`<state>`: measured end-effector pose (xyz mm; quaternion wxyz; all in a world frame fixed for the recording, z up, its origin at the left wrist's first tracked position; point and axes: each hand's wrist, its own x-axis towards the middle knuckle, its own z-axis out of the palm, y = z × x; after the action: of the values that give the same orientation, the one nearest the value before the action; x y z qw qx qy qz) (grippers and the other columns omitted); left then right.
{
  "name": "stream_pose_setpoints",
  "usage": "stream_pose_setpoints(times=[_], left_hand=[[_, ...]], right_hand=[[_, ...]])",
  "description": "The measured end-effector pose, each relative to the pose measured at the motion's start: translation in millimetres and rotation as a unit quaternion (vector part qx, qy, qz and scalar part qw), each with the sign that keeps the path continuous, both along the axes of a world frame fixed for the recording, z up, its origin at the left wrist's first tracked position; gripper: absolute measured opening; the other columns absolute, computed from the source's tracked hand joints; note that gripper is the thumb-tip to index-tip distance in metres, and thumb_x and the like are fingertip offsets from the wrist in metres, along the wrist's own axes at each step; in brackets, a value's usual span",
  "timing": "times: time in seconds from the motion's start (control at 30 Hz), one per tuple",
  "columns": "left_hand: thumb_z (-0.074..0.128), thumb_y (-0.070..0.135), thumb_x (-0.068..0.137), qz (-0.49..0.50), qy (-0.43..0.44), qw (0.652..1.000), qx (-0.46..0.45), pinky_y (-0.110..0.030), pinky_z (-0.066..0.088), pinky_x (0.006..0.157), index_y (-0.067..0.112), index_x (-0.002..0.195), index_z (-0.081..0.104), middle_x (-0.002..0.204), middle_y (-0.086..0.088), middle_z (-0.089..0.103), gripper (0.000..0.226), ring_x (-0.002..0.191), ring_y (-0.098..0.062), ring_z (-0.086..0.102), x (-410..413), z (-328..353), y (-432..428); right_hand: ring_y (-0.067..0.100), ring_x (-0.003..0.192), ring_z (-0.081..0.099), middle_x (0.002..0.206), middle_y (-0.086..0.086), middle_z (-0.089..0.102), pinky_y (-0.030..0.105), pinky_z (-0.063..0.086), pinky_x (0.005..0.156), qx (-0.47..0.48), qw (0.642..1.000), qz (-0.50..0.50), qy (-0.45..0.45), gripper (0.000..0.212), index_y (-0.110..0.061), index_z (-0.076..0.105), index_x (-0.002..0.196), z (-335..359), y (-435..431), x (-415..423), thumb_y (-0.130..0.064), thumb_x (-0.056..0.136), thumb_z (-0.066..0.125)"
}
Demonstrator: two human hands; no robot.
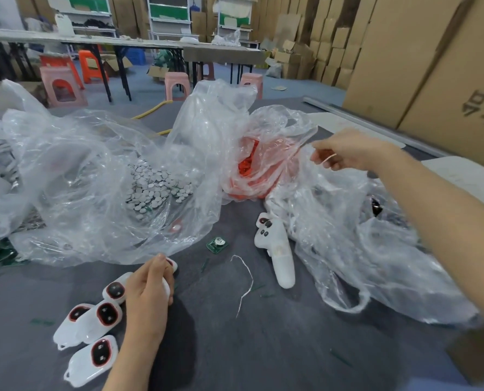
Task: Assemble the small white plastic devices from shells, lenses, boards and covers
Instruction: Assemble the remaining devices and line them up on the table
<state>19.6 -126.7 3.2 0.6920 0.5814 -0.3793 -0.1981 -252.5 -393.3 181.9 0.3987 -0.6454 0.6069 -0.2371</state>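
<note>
Device (pixel 171 265) lies gripped inside the curled left hand (pixel 149 292), its red-ringed end peeking past the fingertips, four more devices (pixel 106 316) just left of that hand, a board (pixel 217 244) to its right, right hand (pixel 348 152) pinching the edge of a bag (pixel 334 221).

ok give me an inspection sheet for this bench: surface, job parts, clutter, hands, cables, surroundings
surface: dark grey mat, small green scraps scattered on it
job's things: four white devices lying near left; green board loose at centre; pale discs in a bag; orange parts in another bag; long white unit right of the board
clutter: crumpled clear bag at right; white string
grippers: left hand grips a held device; right hand pinches the clear bag's film
cables: yellow cable beyond the bags
surroundings: cardboard boxes, pink stools, tables behind
</note>
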Motion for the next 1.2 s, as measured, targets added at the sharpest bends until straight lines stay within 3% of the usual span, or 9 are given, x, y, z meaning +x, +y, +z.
stream_pose_setpoints(times=[0.17, 0.37, 0.47, 0.63, 0.83, 0.97, 1.03, 1.1, 1.2], left_hand=[[0.038, 0.006, 0.1, -0.018, -0.039, 0.999, -0.01, -0.02, 0.026, 0.044, -0.004, 0.047, 0.033, 0.038, -0.008, 0.028, 0.054, 0.039, -0.01, 0.027, -5, 4, 9], [0.046, 0.024, 0.094, -0.036, -0.065, 0.997, 0.026, -0.039, 0.02, 0.047, 0.008, 0.05, 0.034, 0.044, -0.002, 0.032, 0.048, 0.043, -0.011, 0.029, -5, 0, 36], [0.047, 0.042, 0.083, -0.044, -0.042, 0.997, 0.04, -0.035, 0.017, 0.043, 0.018, 0.047, 0.038, 0.042, 0.001, 0.03, 0.044, 0.04, -0.011, 0.028, 0, -3, 46], [0.048, 0.048, 0.079, -0.039, -0.04, 0.997, 0.058, -0.035, 0.017, 0.041, 0.019, 0.048, 0.042, 0.041, 0.002, 0.034, 0.044, 0.04, -0.015, 0.031, 6, -8, 44], [0.044, 0.048, 0.084, -0.036, -0.11, 0.99, 0.079, -0.04, 0.025, 0.045, 0.014, 0.05, 0.041, 0.042, -0.007, 0.037, 0.048, 0.042, -0.017, 0.036, 9, -12, 44], [0.046, 0.048, 0.084, -0.034, -0.095, 0.992, 0.077, -0.039, 0.021, 0.041, 0.018, 0.049, 0.04, 0.041, -0.003, 0.035, 0.046, 0.043, -0.016, 0.034, 11, -16, 42], [0.047, 0.047, 0.084, -0.033, -0.092, 0.993, 0.073, -0.038, 0.019, 0.041, 0.018, 0.049, 0.04, 0.041, -0.003, 0.035, 0.046, 0.042, -0.015, 0.033, 12, -18, 41], [0.047, 0.046, 0.084, -0.031, -0.091, 0.993, 0.069, -0.038, 0.02, 0.041, 0.018, 0.05, 0.041, 0.041, -0.004, 0.036, 0.045, 0.041, -0.016, 0.034, 13, -18, 41], [0.048, 0.043, 0.085, -0.03, -0.094, 0.993, 0.064, -0.037, 0.021, 0.041, 0.021, 0.049, 0.042, 0.041, -0.003, 0.037, 0.043, 0.041, -0.016, 0.034, 13, -17, 41]], right_hand=[[0.018, 0.064, 0.061, 0.077, 0.013, 0.066, 0.028, 0.057, 0.061, 0.014, 0.995, -0.021, 0.1, 0.004, 0.002, 0.064, 0.081, -27, 15, -34, 0.001, 0.084, 0.065], [0.029, 0.088, 0.058, 0.098, 0.021, 0.062, 0.029, 0.038, 0.071, -0.107, 0.953, 0.035, 0.28, 0.018, 0.004, 0.066, 0.088, -68, 23, -8, -0.003, 0.089, 0.05], [0.025, 0.08, 0.053, 0.1, 0.021, 0.062, 0.028, 0.034, 0.068, -0.115, 0.939, 0.072, 0.315, 0.022, -0.006, 0.055, 0.069, -76, 24, 10, 0.001, 0.088, 0.048], [0.032, 0.117, 0.053, 0.137, 0.015, 0.05, 0.037, 0.043, 0.095, -0.084, 0.913, 0.044, 0.398, 0.035, -0.006, 0.059, 0.125, -93, 19, 12, -0.005, 0.093, 0.046], [0.031, 0.113, 0.055, 0.134, 0.016, 0.052, 0.035, 0.045, 0.092, -0.065, 0.921, 0.018, 0.384, 0.04, -0.005, 0.048, 0.135, -87, 11, 0, -0.012, 0.096, 0.043], [0.023, 0.073, 0.05, 0.087, 0.011, 0.054, 0.03, 0.044, 0.067, -0.024, 0.949, 0.027, 0.313, 0.016, -0.008, 0.058, 0.087, -82, 3, -11, -0.01, 0.092, 0.043], [0.027, 0.091, 0.057, 0.104, 0.011, 0.056, 0.033, 0.05, 0.081, 0.022, 0.95, 0.029, 0.312, 0.019, -0.01, 0.058, 0.108, -79, 3, -13, -0.011, 0.095, 0.045], [0.032, 0.121, 0.05, 0.137, 0.014, 0.046, 0.042, 0.044, 0.103, 0.054, 0.934, 0.052, 0.35, 0.049, -0.014, 0.036, 0.145, -78, 2, -12, -0.007, 0.097, 0.042], [0.032, 0.127, 0.046, 0.15, 0.014, 0.033, 0.041, 0.043, 0.104, 0.08, 0.931, 0.073, 0.349, 0.062, -0.014, 0.016, 0.153, -71, 8, -9, -0.004, 0.097, 0.039]])
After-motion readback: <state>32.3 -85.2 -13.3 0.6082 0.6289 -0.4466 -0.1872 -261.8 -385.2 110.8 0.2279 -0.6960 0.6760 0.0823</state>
